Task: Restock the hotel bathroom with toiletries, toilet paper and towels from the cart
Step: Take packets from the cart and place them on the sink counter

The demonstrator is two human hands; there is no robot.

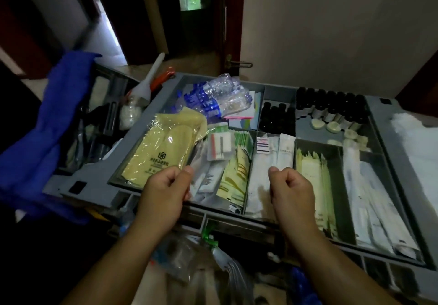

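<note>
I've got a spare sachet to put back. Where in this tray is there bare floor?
Bare floor shows left of the round soaps, in front of the dark bottles, and between the yellow sachets and long white packets. The left compartments, under slippers and crushed water bottles, are crowded.

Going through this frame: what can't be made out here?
Head view:
- Right hand: curled fingers hide whether it holds anything.
- Left hand: its own fingers hide whether it pinches the slipper pack or the packets beside it.
- Dark bottles and white sachets: print too small and blurred to read.
- White stack: blurred, cut off by the right edge.
- Below the tray: dark, blurred clutter.
</note>
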